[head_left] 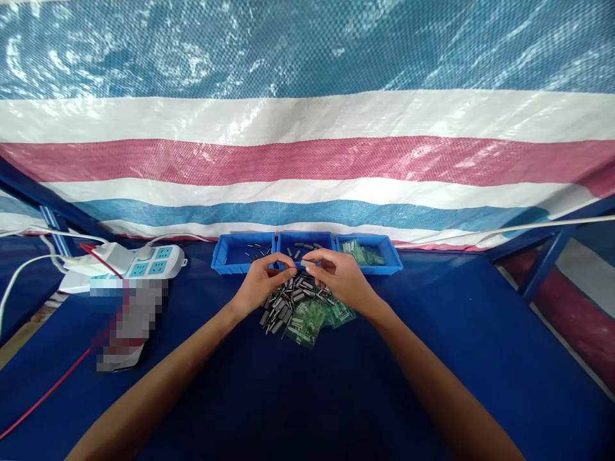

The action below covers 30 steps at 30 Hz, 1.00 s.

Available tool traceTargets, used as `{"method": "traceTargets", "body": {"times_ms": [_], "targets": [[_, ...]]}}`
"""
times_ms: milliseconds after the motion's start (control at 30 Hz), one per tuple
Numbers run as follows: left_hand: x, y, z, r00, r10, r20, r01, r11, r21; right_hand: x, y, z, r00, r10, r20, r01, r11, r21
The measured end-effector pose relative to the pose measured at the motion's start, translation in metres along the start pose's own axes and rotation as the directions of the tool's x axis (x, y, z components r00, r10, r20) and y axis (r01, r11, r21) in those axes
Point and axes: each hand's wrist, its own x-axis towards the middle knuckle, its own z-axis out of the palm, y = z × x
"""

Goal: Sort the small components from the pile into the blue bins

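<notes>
Striped sheeting hangs behind a blue tabletop, with three blue trays lined up near it. Above a pile of dark and silvery pieces, the right hand pinches a small pale piece between thumb and forefinger. The left hand brings thumb and forefinger close together (whether around something thin, I cannot tell). Handling this well calls for light fingertip pressure, low over the pile, wrists clear of the green packets.

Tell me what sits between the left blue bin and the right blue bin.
The middle blue bin, with small dark pieces inside; the head view shows it.
</notes>
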Motion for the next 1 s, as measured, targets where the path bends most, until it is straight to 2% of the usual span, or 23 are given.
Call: {"method": "traceTargets", "body": {"times_ms": [133, 367, 633, 867, 1000], "targets": [[0.001, -0.002, -0.002, 1.0, 0.03, -0.002, -0.03, 0.999, 0.045, 0.002, 0.003, -0.001, 1.0, -0.028, -0.011, 0.027, 0.999, -0.038], [0.003, -0.006, -0.002, 0.993, 0.115, -0.02, -0.115, 0.993, 0.017, 0.003, 0.006, -0.002, 1.0, -0.003, -0.03, 0.004, 1.0, 0.009], [0.0, -0.003, 0.0, 0.985, 0.175, -0.007, -0.175, 0.985, 0.007, 0.0, -0.003, -0.002, 1.0, 0.004, -0.013, -0.004, 1.0, 0.026], [-0.003, 0.003, 0.0, 0.996, 0.044, 0.075, -0.048, 0.997, 0.061, -0.002, -0.007, -0.002, 0.999, -0.016, -0.032, 0.016, 1.0, -0.01], [-0.002, 0.001, 0.0, 0.999, 0.015, 0.047, -0.017, 0.998, 0.055, -0.001, -0.007, -0.003, 0.999, -0.009, -0.043, 0.009, 1.0, -0.019]]}}
